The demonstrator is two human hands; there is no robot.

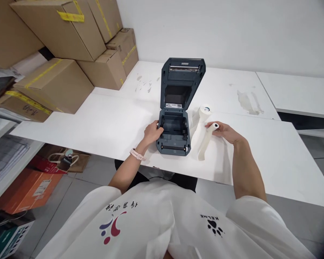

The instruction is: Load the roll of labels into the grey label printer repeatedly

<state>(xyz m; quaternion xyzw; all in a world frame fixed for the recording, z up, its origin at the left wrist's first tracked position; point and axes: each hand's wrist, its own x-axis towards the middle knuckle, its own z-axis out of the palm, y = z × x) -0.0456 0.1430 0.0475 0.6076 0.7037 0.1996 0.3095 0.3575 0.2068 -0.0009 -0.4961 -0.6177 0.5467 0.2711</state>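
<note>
A dark grey label printer (173, 142) stands on the white table with its lid (182, 81) raised and its inner bay exposed. My left hand (153, 132) grips the printer's left side, the thumb over the rim and the other fingers mostly hidden. To the right of the printer, my right hand (224, 131) holds a narrow label roll (212, 127) between thumb and fingers. A loose strip (204, 146) hangs from this roll toward the tabletop. Just behind it, a second white roll (205, 109) with a bluish core rests on the table.
Cardboard boxes (55, 84) with yellow tape are stacked at the left, against the white wall (232, 32). The white table (118, 126) ends in front of my body. Below it on the left lies an orange box (29, 189). At the right, a dark gap (307, 121) runs beside the table.
</note>
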